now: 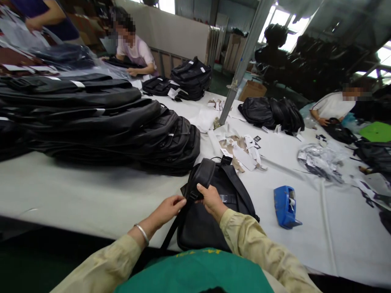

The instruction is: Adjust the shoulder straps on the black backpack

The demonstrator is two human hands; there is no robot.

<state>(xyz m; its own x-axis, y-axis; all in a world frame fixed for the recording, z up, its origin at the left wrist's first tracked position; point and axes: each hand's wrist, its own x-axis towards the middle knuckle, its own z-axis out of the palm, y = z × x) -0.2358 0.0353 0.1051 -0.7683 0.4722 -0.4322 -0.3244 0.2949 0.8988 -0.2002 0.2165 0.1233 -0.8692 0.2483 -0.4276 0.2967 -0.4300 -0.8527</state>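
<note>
A black backpack [210, 219] lies back-up at the near edge of the white table [91, 195]. My left hand [169, 207] pinches one of its shoulder straps [200, 177] low down, fingers closed on the webbing. My right hand [210, 199] grips the same strap just above, thumb over the padded part. A silver bangle sits on my left wrist. Both sleeves are pale yellow.
A tall stack of black backpacks [100, 118] fills the left. A blue tape dispenser [285, 205] lies to the right of my bag. Paper tags [241, 148] litter the middle by a metal post [241, 65]. Other people work at the far and right sides.
</note>
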